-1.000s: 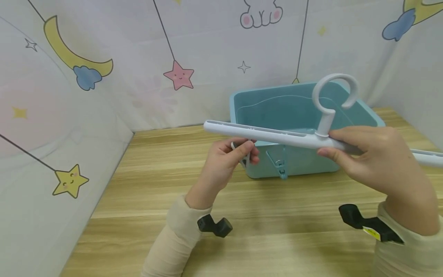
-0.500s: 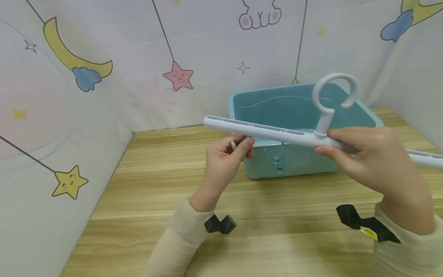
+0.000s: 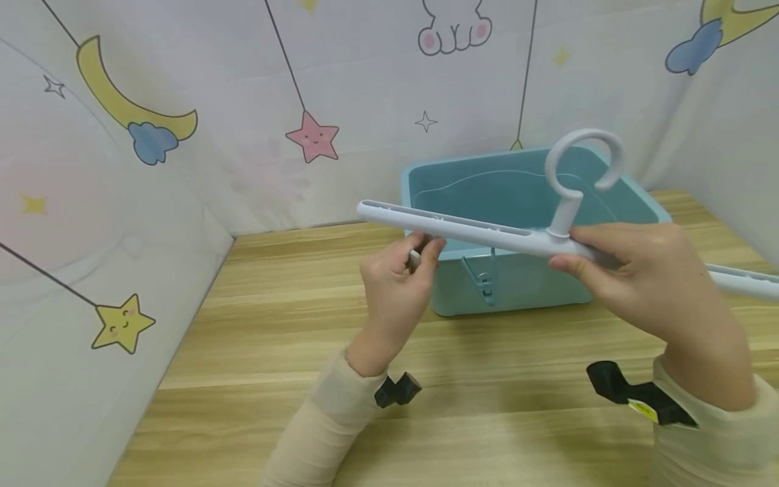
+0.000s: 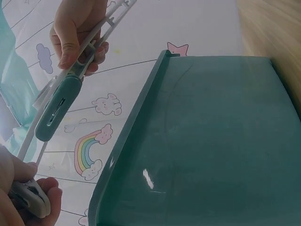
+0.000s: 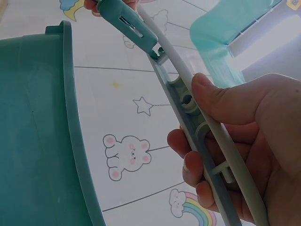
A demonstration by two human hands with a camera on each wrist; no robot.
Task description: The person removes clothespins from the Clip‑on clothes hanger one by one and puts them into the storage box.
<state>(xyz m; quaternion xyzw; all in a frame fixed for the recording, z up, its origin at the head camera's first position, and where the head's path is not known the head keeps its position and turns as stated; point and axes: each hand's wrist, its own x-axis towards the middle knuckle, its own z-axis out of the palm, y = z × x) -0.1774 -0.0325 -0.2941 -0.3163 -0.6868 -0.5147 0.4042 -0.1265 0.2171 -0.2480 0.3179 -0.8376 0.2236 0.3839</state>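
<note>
A pale clothes hanger (image 3: 450, 226) with a round hook and slotted bar is held aloft, sloping down to the right. My right hand (image 3: 657, 277) grips its bar just beside the hook's base, thumb in front. Below the bar's left part, my left hand (image 3: 395, 277) pinches a small whitish-grey clip (image 4: 36, 197) between thumb and fingers. Its upper end is close under the bar; whether it touches is hidden. A teal clip (image 4: 59, 108) hangs from the bar between my two hands. In the right wrist view, the bar's hollow underside (image 5: 188, 106) shows small pegs and sockets.
Behind the hanger, a teal plastic bin (image 3: 517, 287) stands on the wood-grain table (image 3: 268, 325). A white curtain (image 3: 365, 81) printed with stars and moons surrounds the back and sides. A dark wrist camera (image 3: 633, 396) sits on each sleeve.
My left hand has moved up and slightly right, bringing the whitish-grey clip under the bar. The hanger's left end has risen slightly, and the teal clip has swung a little.
</note>
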